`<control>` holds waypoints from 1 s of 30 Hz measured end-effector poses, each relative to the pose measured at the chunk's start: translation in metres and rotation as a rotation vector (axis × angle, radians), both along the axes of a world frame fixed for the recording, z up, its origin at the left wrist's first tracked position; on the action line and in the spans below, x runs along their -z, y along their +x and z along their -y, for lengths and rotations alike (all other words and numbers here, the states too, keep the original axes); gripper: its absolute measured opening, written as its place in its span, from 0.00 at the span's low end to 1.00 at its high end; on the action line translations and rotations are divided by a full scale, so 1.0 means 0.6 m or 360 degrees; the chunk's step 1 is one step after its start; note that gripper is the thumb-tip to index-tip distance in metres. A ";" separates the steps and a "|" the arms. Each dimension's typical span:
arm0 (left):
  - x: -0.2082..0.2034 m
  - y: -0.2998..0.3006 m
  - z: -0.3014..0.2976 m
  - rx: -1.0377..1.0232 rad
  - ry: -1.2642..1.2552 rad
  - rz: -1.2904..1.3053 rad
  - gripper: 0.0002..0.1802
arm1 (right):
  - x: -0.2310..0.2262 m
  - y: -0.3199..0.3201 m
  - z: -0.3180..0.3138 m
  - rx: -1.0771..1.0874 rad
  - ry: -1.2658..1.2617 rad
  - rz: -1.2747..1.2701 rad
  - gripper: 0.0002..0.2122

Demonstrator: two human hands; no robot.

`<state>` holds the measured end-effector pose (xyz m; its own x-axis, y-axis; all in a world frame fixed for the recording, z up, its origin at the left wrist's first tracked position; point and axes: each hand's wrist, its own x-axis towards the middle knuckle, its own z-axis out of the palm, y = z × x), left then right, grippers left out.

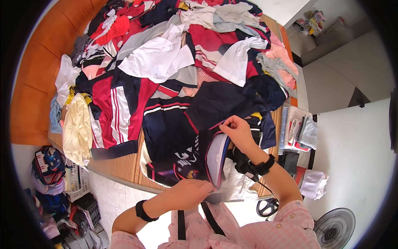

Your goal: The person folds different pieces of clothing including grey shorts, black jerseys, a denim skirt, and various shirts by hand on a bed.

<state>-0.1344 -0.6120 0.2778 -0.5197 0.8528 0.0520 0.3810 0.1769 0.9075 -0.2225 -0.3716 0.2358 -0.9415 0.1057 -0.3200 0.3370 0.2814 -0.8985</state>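
1. Spreading the hem of a dark garment between two hands seems to be the step in hand; I judge it is straightening or checking, before a fold.

2. The garment lies at the near edge of the table, in front of the person, partly over a navy top. Its opening faces to the right and shows a pale lining with a blue edge.

3. The right hand is at the far end of this opening. Its thumb and forefinger are closed together on the edge, in a narrow pinch.

4. The left hand is at the near end. Its fingers are brought together on the cloth at the corner; how firmly they press, I cannot tell.

5. Between the hands the edge looks rather stretched, while the printed side on the left lies bunched.

6. The next move, in my judgement, calls for keeping both corners pinched, laying the edge flat and smoothing the bunched part. The loose clothes lie close beyond, so the cloth should be kept apart from them. A folded stack is at the right.
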 end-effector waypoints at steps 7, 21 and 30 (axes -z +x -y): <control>-0.155 0.110 -0.122 -0.0024 0.0125 0.0243 0.08 | -0.253 0.181 -0.134 -0.1023 0.0315 -0.0274 0.19; -0.297 0.195 -0.285 -0.0368 0.0410 -0.0206 0.08 | -0.422 0.385 -0.258 -0.1255 0.0034 -0.0486 0.17; -0.289 0.227 -0.339 -0.0603 0.0377 0.0446 0.14 | -0.443 0.412 -0.278 -0.1231 0.0067 -0.0603 0.18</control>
